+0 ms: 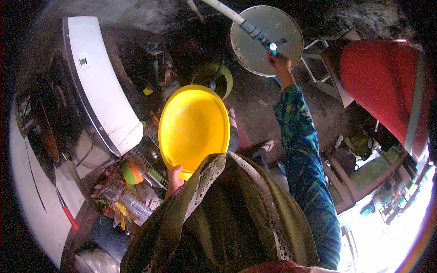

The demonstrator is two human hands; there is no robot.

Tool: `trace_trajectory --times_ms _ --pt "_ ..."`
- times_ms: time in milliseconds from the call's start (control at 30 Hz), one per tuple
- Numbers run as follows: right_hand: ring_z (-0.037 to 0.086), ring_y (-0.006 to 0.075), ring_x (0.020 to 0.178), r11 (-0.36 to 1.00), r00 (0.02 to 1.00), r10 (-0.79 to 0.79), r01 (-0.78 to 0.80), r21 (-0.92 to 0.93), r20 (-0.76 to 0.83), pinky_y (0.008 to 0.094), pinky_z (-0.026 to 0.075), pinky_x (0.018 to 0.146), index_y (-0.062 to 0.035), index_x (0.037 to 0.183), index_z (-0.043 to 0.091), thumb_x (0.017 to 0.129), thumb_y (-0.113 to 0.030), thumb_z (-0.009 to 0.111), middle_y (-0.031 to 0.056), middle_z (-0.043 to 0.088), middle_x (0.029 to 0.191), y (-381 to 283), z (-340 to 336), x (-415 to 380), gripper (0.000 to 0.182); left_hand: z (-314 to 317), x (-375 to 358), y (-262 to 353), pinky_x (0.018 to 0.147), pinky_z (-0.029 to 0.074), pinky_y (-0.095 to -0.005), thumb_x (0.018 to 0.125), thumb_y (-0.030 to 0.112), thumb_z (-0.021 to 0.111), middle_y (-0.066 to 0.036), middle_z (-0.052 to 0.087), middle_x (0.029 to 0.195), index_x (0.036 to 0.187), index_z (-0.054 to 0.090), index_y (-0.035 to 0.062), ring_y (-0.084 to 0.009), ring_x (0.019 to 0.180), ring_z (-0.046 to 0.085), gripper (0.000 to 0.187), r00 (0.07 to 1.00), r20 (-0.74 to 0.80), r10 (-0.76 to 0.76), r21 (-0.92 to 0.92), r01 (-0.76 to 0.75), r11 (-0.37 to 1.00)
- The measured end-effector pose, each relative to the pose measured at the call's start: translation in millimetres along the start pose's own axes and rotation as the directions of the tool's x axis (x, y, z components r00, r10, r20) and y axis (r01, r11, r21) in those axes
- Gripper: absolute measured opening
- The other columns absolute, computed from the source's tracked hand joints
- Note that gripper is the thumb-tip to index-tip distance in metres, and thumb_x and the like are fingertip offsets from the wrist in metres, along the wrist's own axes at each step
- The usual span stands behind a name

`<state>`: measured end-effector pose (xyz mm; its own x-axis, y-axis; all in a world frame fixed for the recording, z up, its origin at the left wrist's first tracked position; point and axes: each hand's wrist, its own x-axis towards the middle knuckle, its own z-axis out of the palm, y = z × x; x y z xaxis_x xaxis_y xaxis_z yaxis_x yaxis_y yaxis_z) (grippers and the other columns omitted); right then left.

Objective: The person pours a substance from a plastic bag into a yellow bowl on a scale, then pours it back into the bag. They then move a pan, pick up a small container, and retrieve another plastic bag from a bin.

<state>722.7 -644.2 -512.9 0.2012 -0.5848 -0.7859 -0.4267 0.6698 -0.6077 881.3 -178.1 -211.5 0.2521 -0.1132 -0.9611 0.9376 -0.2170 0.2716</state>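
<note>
A yellow plastic basin (195,125) is tilted in front of me, its inside facing up toward my view. At its near rim my left hand (175,176) is closed, holding the edge with the thumb over the rim. My right hand (279,63) is stretched forward, its fingers closed at the tap (272,47) on the end of a white pipe (226,11). The fingertips are partly hidden by the tap. Below the tap stands a round drum or lidded container (250,43). No running water can be made out.
Behind the basin stands a yellow-green bucket (230,81) with something dark in it. To the left are a white appliance-like panel (98,77) and a wire rack (119,191) of dishes. A red chair-like object (382,82) and a metal-legged frame (325,84) are at the right.
</note>
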Motion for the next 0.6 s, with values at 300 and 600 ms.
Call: trace_trajectory --times_ms 300,600 --pt "0.055 0.0134 0.062 0.611 1.000 -0.007 -0.020 -0.791 -0.030 0.0297 0.045 0.062 -0.0063 0.083 0.063 0.074 -0.024 0.069 0.0044 0.060 0.071 -46.2 9.6 -22.0 0.020 18.1 -7.4 3.4 0.091 0.037 -0.0382 0.069 0.018 0.060 -0.009 0.048 0.114 0.125 0.037 0.0084 -0.0234 0.108 0.046 0.061 0.950 0.051 0.309 0.312 -0.309 0.898" --pt "0.063 0.0291 0.073 0.744 0.916 -0.396 0.362 -0.562 0.066 0.0386 0.048 0.062 -0.0085 0.075 0.064 0.076 -0.041 0.056 0.0096 0.065 0.075 21.4 -8.0 40.5 0.034 42.2 -10.9 21.6 0.089 0.037 -0.0372 0.068 0.019 0.060 -0.009 0.048 0.112 0.125 0.036 0.0069 -0.0239 0.105 0.048 0.062 0.993 -0.039 0.109 0.165 -0.102 0.981"
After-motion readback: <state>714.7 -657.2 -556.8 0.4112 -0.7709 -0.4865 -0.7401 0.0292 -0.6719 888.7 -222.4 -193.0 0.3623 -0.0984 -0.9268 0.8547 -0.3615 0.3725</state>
